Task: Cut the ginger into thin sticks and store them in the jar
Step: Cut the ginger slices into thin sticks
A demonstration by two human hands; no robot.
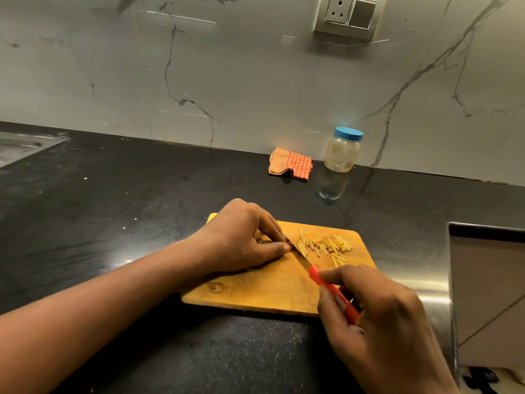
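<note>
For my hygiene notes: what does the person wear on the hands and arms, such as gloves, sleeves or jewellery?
Nothing shows: the left hand and right hand are bare, without gloves, rings or a watch; the left forearm and right wrist show no sleeve.

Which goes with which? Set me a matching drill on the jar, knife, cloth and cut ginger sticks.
1 jar
2 knife
3 cloth
4 ginger sticks

A gripped by the right hand
B loose on the cutting board
C upright by the wall, blue lid on
D folded on the counter

Pairs: 1-C, 2-A, 3-D, 4-B
</note>
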